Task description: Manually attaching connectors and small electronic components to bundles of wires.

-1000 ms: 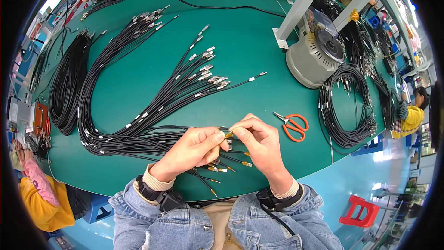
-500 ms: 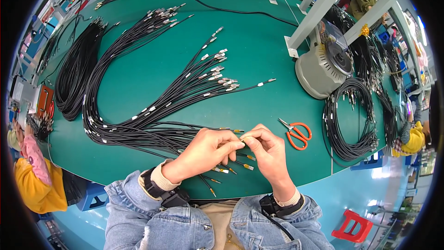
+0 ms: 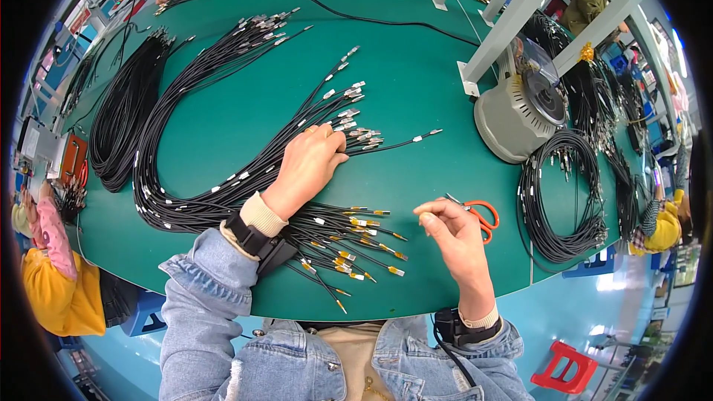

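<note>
My left hand lies over the fanned upper ends of a bundle of black cables, its fingers curled down on them; the fingertips are partly hidden. White labels and metal plugs mark these cable ends. Nearer me, a second fan of ends from the same bundle carries yellow sleeves, partly under my left wrist. My right hand is held over the green table, right of the yellow-sleeved ends, thumb and fingers drawn together. Whatever is between them is too small to see. Beside it lie orange-handled scissors, partly behind its fingers.
A grey round-bodied machine stands by a metal frame post at the right. Coiled cables lie in front of it. Another cable bundle rests at the left. Co-workers sit around the green table.
My hands have parted from their shared pinch over the yellow-sleeved ends. The left has reached forward and left onto the labelled cable ends; the right has shifted right, toward the scissors.
</note>
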The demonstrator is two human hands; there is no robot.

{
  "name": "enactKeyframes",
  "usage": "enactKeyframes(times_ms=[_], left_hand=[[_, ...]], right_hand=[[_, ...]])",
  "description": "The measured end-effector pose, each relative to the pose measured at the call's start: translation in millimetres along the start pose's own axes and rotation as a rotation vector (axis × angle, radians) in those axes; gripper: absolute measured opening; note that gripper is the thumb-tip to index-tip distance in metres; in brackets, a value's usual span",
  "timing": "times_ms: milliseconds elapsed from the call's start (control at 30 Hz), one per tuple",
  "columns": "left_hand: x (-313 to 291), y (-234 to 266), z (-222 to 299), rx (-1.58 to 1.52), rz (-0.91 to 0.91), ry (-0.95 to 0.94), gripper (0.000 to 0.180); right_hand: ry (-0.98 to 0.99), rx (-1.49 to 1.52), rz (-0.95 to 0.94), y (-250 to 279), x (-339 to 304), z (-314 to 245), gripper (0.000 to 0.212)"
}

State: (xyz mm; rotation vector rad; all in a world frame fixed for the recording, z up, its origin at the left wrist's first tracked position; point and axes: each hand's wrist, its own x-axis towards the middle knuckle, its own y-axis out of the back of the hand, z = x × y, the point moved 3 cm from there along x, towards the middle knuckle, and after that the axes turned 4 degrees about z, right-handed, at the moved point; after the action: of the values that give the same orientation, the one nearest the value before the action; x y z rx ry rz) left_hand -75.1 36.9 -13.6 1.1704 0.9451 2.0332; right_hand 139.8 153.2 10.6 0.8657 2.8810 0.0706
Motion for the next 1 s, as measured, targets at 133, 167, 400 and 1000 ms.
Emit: enactKeyframes(times_ms=[133, 167, 400, 1000], left_hand=[[-1, 5, 0, -0.109, 0.046, 0.008, 0.016], [-1, 7, 4, -0.113, 0.045, 0.003, 0.016], [-15, 37, 28, -0.538, -0.140, 0.293, 0.012], [-44, 47, 52, -0.499, -0.188, 0.130, 0.014]], right_hand=[[-0.018, -0.021, 0.018, 4, -1, -2, 0.016], [-0.018, -0.021, 0.024, 6, 0, -2, 0.016], [0.014, 0.140, 0.081, -1, 14, -8, 0.016], [0.034, 0.132, 0.039, -42, 9, -21, 0.009]])
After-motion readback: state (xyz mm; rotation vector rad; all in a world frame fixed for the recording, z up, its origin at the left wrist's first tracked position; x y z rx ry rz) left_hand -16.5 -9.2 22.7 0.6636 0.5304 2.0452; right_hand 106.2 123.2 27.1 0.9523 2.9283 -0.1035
